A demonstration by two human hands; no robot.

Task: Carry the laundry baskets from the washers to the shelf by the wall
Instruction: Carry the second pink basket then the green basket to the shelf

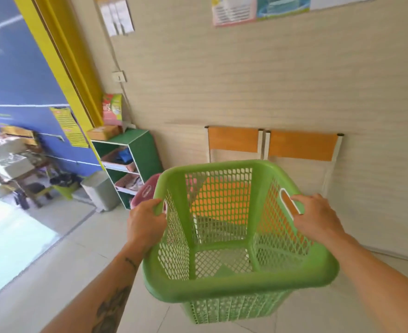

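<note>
An empty green mesh laundry basket hangs in front of me above the tiled floor. My left hand grips its left rim at the handle. My right hand grips the right rim beside the white-edged handle slot. A pink basket shows partly behind the green one, on the left. The green shelf stands against the wall ahead on the left, with pink trays of cloth in its compartments.
Two orange-backed chairs stand against the wall straight ahead. A grey bin sits left of the shelf. A box and a detergent pack rest on the shelf top. Glass front with a yellow frame on the left.
</note>
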